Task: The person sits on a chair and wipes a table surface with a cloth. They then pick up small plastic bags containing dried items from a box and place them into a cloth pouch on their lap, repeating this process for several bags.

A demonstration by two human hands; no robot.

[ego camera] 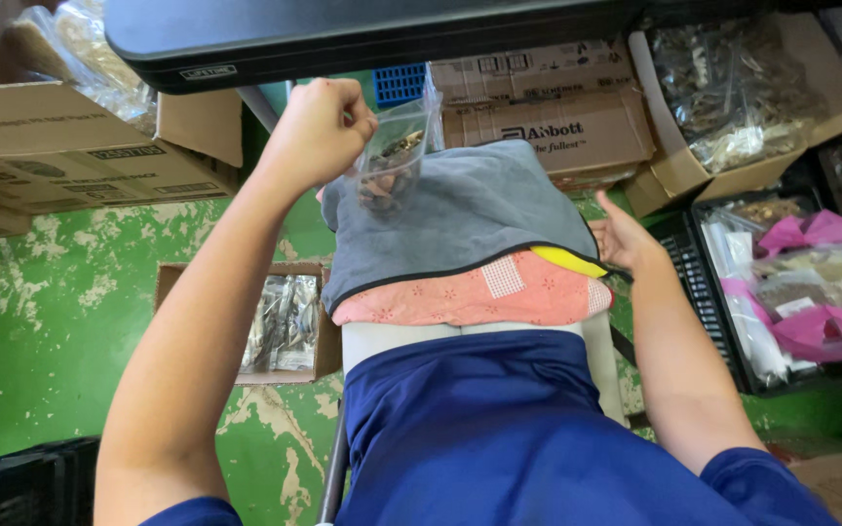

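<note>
Clear plastic bag [394, 161] with small brown bits inside is held up by the left hand [319, 127], just under the edge of the black table [363, 34]. The left fingers [358, 117] are closed tight on the top of the bag. The bag is hung over a gray cloth [470, 214] that is spread on the lap, with a pink cloth [470, 297] seen under it and a bit of something yellow [569, 260] at the side. The right hand [624, 239] is kept low by the right edge of the gray cloth, and its fingers are open and holding nothing. A black crate [704, 292] with pink bows and packets is set to the right. A small cardboard box [246, 326] with shiny packets is placed on the green floor [60, 312] to the left. More cardboard boxes [557, 127] are stacked ahead.
</note>
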